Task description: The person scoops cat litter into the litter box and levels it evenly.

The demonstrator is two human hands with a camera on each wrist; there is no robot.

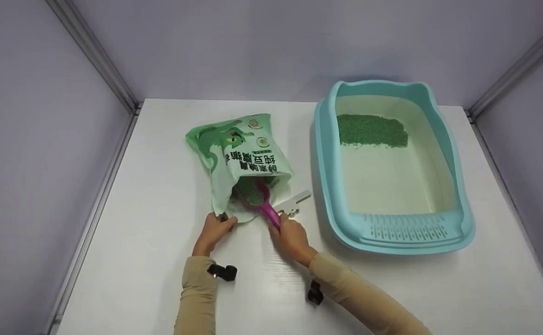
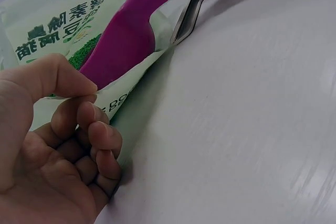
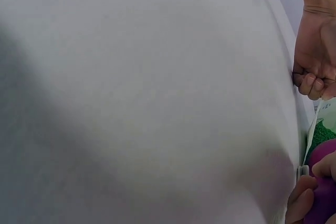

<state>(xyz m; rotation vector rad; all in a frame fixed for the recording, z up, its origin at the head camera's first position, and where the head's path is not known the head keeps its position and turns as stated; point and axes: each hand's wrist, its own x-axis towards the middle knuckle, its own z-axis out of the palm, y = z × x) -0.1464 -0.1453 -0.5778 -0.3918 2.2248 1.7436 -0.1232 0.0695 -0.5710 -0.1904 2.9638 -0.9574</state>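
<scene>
A green and white bag of cat litter (image 1: 257,144) lies on the table with its open mouth toward me. My left hand (image 1: 213,232) pinches the lower edge of that mouth between thumb and fingers, as the left wrist view shows closely. In my right hand (image 1: 292,239) I grip the handle of a purple scoop (image 1: 271,214). The scoop's bowl sits in the bag's mouth and holds green litter pellets (image 1: 252,193). Its purple underside (image 2: 126,38) faces the left wrist camera. In the right wrist view, only part of the right hand (image 3: 302,198) shows at the edge.
A blue litter box (image 1: 327,186) stands at the right, with a patch of green litter (image 1: 373,131) at its far end. A pale flat tool (image 1: 294,203) lies between bag and box, partly behind my right hand. Walls enclose the white table (image 1: 159,186) at back and sides.
</scene>
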